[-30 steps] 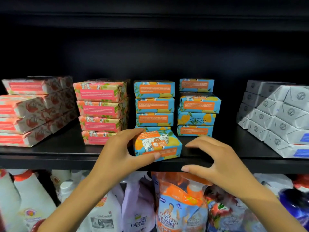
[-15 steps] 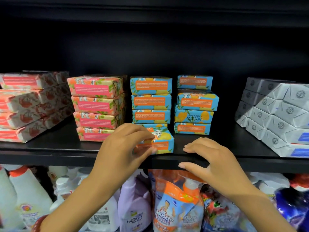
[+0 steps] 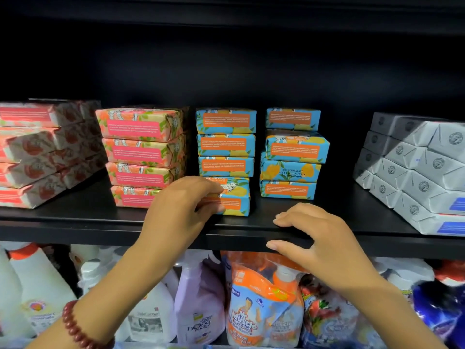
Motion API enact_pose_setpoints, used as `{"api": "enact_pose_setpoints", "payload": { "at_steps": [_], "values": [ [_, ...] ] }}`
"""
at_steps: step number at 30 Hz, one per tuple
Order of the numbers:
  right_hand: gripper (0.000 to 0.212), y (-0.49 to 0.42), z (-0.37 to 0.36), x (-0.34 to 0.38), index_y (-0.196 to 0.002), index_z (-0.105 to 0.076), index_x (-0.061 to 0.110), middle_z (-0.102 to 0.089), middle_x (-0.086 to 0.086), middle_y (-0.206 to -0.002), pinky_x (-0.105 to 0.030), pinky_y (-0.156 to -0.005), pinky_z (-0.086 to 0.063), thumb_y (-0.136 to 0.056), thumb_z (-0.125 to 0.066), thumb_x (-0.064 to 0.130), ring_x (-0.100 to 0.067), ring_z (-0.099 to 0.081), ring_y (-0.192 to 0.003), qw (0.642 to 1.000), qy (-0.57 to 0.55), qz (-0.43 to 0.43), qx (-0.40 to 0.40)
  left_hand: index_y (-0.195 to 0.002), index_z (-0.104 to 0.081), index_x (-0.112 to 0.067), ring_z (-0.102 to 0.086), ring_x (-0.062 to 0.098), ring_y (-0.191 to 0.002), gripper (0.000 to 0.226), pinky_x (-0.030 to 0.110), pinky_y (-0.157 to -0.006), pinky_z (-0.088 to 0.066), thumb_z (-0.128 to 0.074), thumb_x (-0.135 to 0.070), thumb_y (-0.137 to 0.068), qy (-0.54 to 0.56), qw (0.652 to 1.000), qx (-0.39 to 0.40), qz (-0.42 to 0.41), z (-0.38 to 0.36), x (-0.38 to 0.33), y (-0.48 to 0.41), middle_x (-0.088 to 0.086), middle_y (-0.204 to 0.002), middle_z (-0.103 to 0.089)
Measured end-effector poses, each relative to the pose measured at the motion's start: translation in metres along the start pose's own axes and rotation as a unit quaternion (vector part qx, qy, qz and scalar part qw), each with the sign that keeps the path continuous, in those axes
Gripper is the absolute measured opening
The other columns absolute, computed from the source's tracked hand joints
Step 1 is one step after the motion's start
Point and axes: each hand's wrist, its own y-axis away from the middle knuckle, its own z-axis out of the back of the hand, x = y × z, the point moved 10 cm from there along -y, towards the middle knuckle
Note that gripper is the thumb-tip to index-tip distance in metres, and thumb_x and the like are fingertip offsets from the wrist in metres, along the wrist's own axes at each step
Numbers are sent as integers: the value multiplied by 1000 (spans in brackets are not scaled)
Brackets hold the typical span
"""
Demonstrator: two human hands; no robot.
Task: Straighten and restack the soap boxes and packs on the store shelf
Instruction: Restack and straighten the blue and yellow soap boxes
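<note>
Now the left hand (image 3: 185,210) is gripping the blue soap box (image 3: 232,197) at the foot of the blue stack (image 3: 226,144) — fingers over its top, thumb against its front face — presumably because a pinch of that kind lets the box be slid and squared at once. The right hand (image 3: 319,238) is resting open on the shelf (image 3: 100,222) edge just beside it, fingers curled over the lip and holding nothing (steadying the body, I would judge). Compared with a second ago, the box is sitting flatter and further back: then it was tilted and proud of the column, and it is now lying almost under the three boxes above, though its front is still projecting a little. Beyond the right hand, the second blue stack (image 3: 293,153) is looking uneven — its boxes are sitting askew and probably need straightening next.
</note>
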Motion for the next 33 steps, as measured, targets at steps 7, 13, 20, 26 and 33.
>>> {"api": "enact_pose_setpoints", "payload": {
  "at_steps": [7,13,20,26,33],
  "values": [
    [40,0,1,2,-98,-70,20,-63,15,-96,-25,-81,-50,-73,-64,50,-1,-57,-94,1000,2,6,2,-98,-72,-6,-67,30,-93,31,38,-76,-53,-83,-11,-69,-45,999,1,20,-5,-1,-4,9,-98,-72],
    [34,-10,38,4,-97,-70,18,-66,13,-99,-10,-86,-42,-76,-70,44,2,-57,-97,994,-58,21,-85,-102,-70,-6,-64,25,-101,31,34,-84,-52,-78,-21,-76,-45,997,-57,-25,5,-10,6,6,-107,-69],
    [51,-63,69,-27,-130,-52,12,-51,-3,-133,-26,-104,-32,-82,-69,17,-17,-44,-124,986,106,-1,-132,-75,-75,-17,-68,11,-78,30,30,-62,-54,-64,-44,-79,48,996,-42,-68,-8,-33,24,-9,-82,-72],
    [49,-71,61,-31,-118,-52,13,-52,-3,-118,-28,-90,-35,-75,-75,18,-15,-41,-112,979,139,4,-147,-74,-74,-23,-67,8,-75,31,28,-57,-53,-61,-51,-78,39,998,-16,-52,-11,-28,24,-14,-79,-71],
    [30,-33,76,16,-101,-62,-1,-63,-15,-99,-42,-77,-48,-71,-66,3,-31,-57,-94,939,194,124,-256,-78,-75,-32,-66,-4,-77,35,19,-65,-53,-62,-63,-65,198,977,-6,82,-6,-6,20,-20,-78,-72]
  ]
}}
